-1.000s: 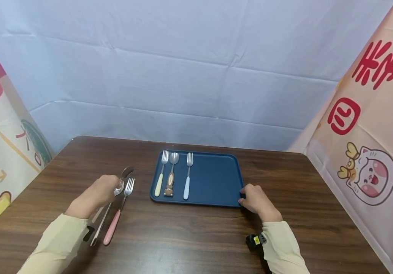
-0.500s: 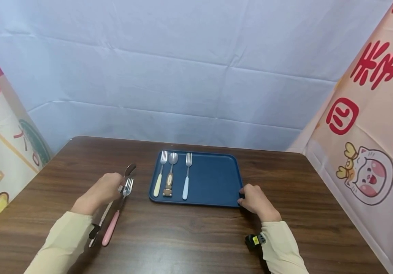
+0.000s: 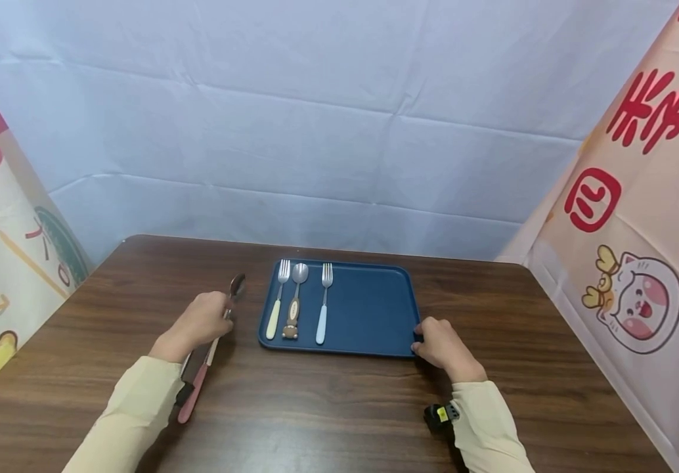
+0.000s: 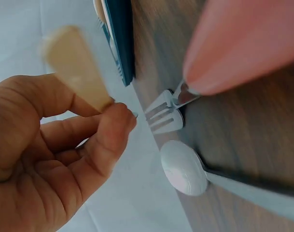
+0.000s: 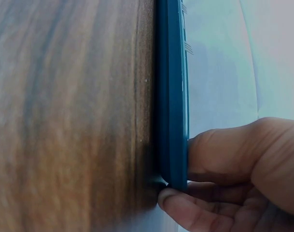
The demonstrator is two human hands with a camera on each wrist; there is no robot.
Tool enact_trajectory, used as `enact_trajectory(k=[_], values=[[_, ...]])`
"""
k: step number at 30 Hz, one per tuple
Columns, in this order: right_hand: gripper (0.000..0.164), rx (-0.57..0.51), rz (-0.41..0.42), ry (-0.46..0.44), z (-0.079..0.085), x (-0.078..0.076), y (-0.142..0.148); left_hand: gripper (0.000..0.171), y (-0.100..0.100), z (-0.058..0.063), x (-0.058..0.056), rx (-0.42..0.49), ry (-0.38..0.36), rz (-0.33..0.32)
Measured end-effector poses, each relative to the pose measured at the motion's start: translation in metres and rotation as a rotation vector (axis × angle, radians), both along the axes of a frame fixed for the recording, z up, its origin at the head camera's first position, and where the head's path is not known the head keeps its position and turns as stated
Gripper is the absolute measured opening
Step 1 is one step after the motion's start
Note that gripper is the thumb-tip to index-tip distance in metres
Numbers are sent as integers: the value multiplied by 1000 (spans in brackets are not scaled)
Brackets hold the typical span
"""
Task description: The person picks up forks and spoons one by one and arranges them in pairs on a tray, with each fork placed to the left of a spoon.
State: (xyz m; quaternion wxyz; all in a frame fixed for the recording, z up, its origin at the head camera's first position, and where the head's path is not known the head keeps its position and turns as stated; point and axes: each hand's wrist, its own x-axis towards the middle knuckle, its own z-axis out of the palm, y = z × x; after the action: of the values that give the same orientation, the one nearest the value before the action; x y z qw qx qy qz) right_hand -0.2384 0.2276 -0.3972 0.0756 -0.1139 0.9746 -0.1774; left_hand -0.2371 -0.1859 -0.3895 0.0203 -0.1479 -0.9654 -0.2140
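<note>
My left hand [image 3: 200, 322] pinches a spoon by its beige handle [image 4: 77, 67] above the table; the spoon's bowl [image 3: 237, 284] points away past my fingers. Below it lie a fork with a pink handle [image 3: 194, 393] and an all-metal spoon [image 4: 184, 168]. In the head view my hand and wrist hide most of both. My right hand [image 3: 442, 348] grips the near right corner of a blue tray [image 3: 369, 309], thumb on top and fingers below the rim. On the tray's left half lie a yellow-handled fork [image 3: 274, 315], a bear-handled spoon [image 3: 293, 309] and a blue-handled fork [image 3: 322, 318].
The brown wooden table [image 3: 328, 407] carries everything. A pale cloth [image 3: 292, 131] hangs behind its far edge, with printed cloths [image 3: 629, 276] at both sides. Bare tray surface lies right of the blue-handled fork.
My left hand has lifted the beige-handled spoon and moved right and slightly away with it, passing over the pink-handled fork. The right hand and the tray stay in place.
</note>
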Motion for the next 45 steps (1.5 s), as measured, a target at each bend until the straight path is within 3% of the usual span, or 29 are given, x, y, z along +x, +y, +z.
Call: enact_trajectory(k=[6, 14, 25, 31, 45], values=[[30, -3, 2, 0, 1, 1, -1, 20, 8, 0, -5, 63, -20, 35], [32, -14, -6, -7, 0, 1, -2, 30, 22, 2, -9, 68, -52, 10], [31, -2, 1, -1, 1, 1, -2, 27, 47, 2, -11, 111, -63, 28], [33, -7, -14, -19, 1, 1, 0, 30, 62, 2, -13, 160, -34, 38], [32, -6, -3, 2, 0, 0, 0, 29, 82, 1, -19, 358, -193, 118]])
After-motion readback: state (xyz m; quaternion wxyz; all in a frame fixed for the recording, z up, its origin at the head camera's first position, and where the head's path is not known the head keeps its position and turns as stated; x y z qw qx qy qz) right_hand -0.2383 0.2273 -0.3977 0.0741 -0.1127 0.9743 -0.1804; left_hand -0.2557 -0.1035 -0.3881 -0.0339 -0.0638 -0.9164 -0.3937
